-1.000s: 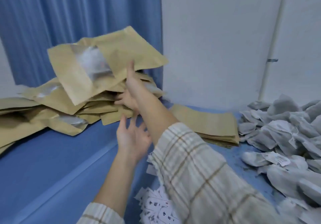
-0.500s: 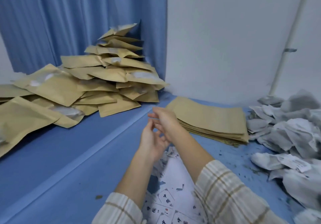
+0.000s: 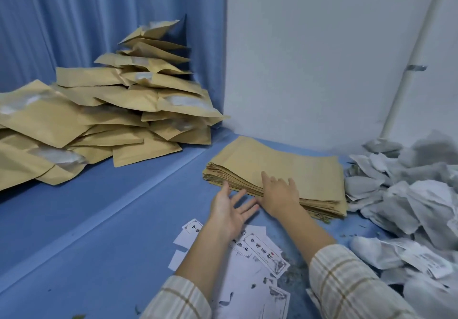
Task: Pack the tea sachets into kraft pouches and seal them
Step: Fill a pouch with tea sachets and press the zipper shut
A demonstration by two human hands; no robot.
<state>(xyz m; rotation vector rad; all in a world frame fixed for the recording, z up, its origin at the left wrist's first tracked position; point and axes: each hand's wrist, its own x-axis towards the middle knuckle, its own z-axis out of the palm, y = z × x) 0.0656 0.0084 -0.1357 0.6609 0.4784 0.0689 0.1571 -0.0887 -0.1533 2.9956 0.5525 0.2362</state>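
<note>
A flat stack of empty kraft pouches [image 3: 285,167] lies on the blue surface ahead. My right hand [image 3: 278,193] rests flat on the stack's near edge, fingers straight. My left hand [image 3: 229,209] hovers just left of it, palm up and fingers spread, holding nothing. A heap of filled kraft pouches [image 3: 119,110] with clear windows is piled at the back left against the curtain. White tea sachets [image 3: 409,202] lie heaped on the right.
Printed white labels [image 3: 262,251] are scattered on the blue surface [image 3: 99,219] under my forearms. A blue curtain [image 3: 86,21] hangs behind the heap, a white wall [image 3: 309,58] and a white pipe [image 3: 406,78] stand at the back right. Tea crumbs dot the surface.
A filled pouch went from my right hand onto the back-left heap. Both hands then drew back and moved right; my right hand now lies on the empty pouch stack.
</note>
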